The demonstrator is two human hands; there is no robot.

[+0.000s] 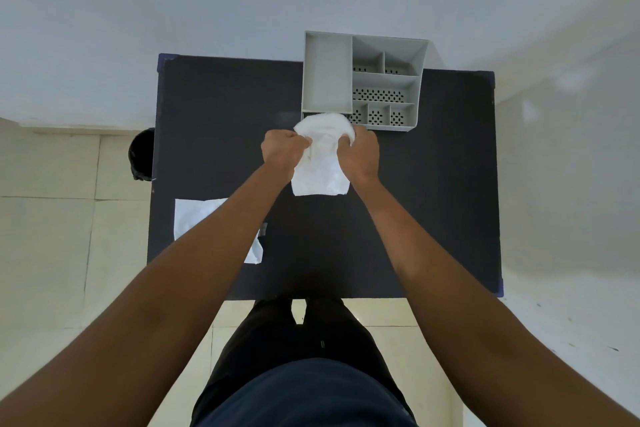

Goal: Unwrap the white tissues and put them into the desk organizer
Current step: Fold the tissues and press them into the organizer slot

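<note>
A white tissue [320, 156] hangs crumpled between both hands above the dark table [214, 114]. My left hand [282, 149] grips its left side and my right hand [360, 156] grips its right side. The tissue's top edge bunches up just in front of the grey desk organizer [327, 80], which stands at the table's far edge with one long compartment on the left and several small perforated ones on the right. All visible compartments look empty. A second white tissue [197, 218] lies flat near the table's left edge, partly hidden under my left forearm.
A black round object [142, 156] sits on the floor beside the table's left edge. A white wall rises behind the table. My legs stand at the table's near edge on pale tiles.
</note>
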